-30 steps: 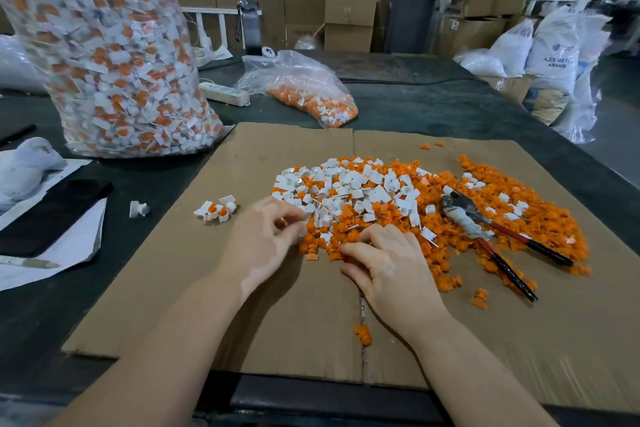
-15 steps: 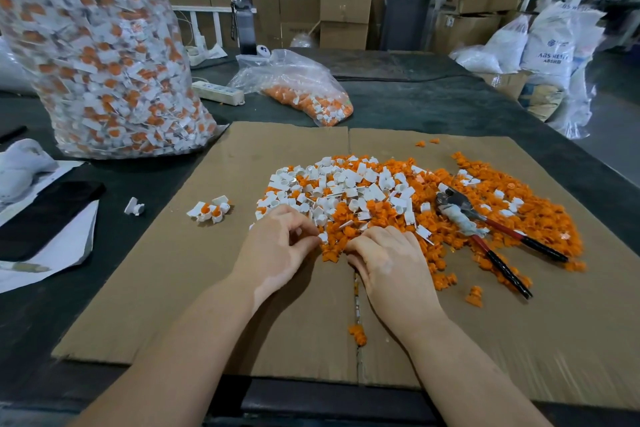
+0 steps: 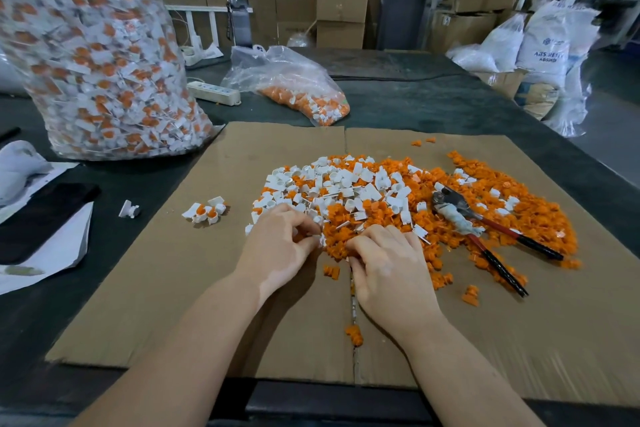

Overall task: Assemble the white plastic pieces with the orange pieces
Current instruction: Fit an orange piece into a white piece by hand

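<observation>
While both hands, left (image 3: 282, 246) and right (image 3: 388, 263), curl at the pile (image 3: 374, 204), grip unclear; pieces' axes jumbled.

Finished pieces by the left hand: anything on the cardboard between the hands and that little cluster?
Nothing visible. Bare cardboard lies between the left hand and the small cluster of assembled pieces. The pliers lie off beyond the right hand, out of that path.
</observation>
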